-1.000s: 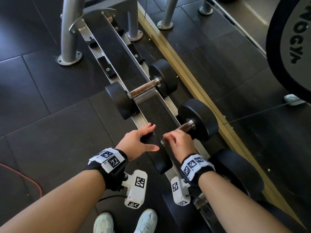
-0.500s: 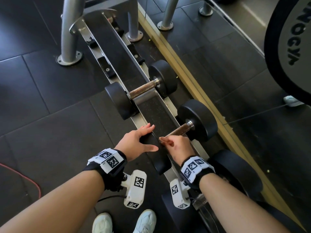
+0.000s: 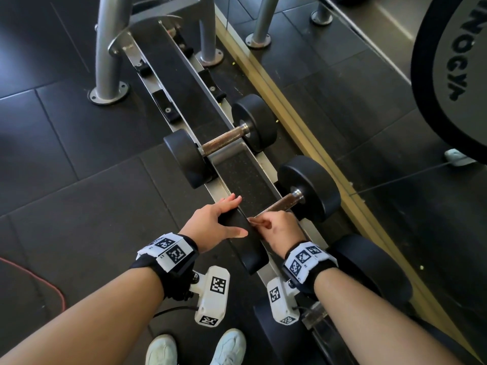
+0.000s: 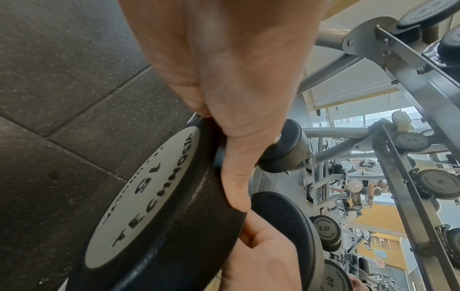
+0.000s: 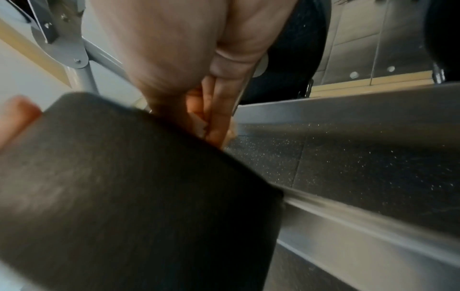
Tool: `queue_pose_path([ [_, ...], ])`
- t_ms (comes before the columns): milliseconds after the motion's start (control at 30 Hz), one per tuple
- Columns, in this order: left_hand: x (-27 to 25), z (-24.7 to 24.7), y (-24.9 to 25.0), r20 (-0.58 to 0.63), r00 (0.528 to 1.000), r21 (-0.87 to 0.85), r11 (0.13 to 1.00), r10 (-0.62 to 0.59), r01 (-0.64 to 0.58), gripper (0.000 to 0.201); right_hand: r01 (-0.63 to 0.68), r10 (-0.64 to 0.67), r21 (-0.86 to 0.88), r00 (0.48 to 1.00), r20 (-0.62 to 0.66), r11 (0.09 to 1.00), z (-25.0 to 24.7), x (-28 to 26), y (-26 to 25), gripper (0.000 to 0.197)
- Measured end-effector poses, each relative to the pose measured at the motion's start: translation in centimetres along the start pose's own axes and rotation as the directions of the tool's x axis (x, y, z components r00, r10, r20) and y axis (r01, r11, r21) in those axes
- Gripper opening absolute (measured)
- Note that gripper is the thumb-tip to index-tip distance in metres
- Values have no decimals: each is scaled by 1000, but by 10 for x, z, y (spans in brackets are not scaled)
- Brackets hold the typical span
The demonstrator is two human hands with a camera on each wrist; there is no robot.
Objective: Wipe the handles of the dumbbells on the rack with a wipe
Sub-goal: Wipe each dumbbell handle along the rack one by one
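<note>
The right hand (image 3: 280,227) is sliding leftward along the handle (image 3: 282,203), curled around it, wipe unseen; the left hand (image 3: 210,222) is bracing the weight head (image 3: 247,241), fingers extended.

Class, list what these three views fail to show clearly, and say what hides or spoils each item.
- Wipe: not made out; in the head view the curled right hand covers the near handle.
- Right wrist view: motion blur smears the fingers, so their grip is unclear.
- Left hand: fingertips hidden behind the dumbbell head in the left wrist view.
- Nearest dumbbell: covered by the right forearm, head view.
</note>
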State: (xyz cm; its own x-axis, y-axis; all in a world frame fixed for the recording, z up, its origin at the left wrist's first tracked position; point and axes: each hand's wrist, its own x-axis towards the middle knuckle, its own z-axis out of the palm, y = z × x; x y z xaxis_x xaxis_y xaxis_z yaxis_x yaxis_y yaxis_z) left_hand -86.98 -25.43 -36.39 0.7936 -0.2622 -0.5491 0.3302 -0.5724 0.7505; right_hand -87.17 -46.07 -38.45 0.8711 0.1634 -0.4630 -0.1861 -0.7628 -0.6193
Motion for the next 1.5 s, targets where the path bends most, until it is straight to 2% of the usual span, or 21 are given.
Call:
queue_pose_path([
  [33, 0, 0, 0, 4, 1000, 1, 1000, -5, 5, 82, 1, -2, -48, 1000, -25, 999, -6, 2, 1, 16],
  [100, 0, 0, 1, 12, 1000, -1, 1000, -14, 14, 82, -38, 26, -79, 988, -155, 996, -22, 6, 8, 13],
  [200, 0, 0, 0, 14, 1000, -2, 1000, -17, 17, 82, -86, 45, -97, 931, -362, 992, -43, 11, 20, 16],
  [267, 0, 0, 0, 17, 1000, -1, 1000, -16, 16, 82, -95, 53, -93, 923, -381, 991, -40, 10, 18, 18],
  [400, 0, 0, 1, 7, 1000, -5, 1000, -11, 11, 82, -39, 35, -22, 984, -176, 999, -12, -1, 2, 17],
  [500, 0, 0, 1, 4, 1000, -5, 1000, -9, 9, 82, 0, -1, -13, 996, -94, 1000, -17, -2, -4, 14],
  [567, 0, 0, 2, 4, 1000, -9, 1000, -15, 15, 82, 62, -65, -24, 991, -121, 998, -31, 1, -6, 13],
  [667, -1, 0, 2, 7, 1000, -23, 1000, -15, 15, 82, 189, -211, -123, 957, -201, 974, -49, 6, -9, 19],
  [767, -2, 0, 2, 1, 1000, -26, 1000, -14, 14, 82, 247, -284, -203, 942, -178, 947, -57, 12, -11, 20],
  [1000, -2, 1, 1, -5, 1000, -45, 999, -10, 10, 81, 286, -333, -324, 938, -99, 902, -54, 25, -3, 24],
  [1167, -2, 3, 0, -3, 1000, -52, 999, 0, 0, 80, 267, -284, -451, 958, 32, 851, -49, 27, 11, 26],
  [1333, -2, 3, 1, 7, 1000, -64, 998, 0, 0, 80, 263, -309, -439, 950, -35, 859, -40, 21, 7, 23],
  [1500, -3, 2, 1, 6, 1000, -75, 997, 1, -1, 79, 359, -327, -395, 933, 148, 845, -27, 15, -8, 26],
])
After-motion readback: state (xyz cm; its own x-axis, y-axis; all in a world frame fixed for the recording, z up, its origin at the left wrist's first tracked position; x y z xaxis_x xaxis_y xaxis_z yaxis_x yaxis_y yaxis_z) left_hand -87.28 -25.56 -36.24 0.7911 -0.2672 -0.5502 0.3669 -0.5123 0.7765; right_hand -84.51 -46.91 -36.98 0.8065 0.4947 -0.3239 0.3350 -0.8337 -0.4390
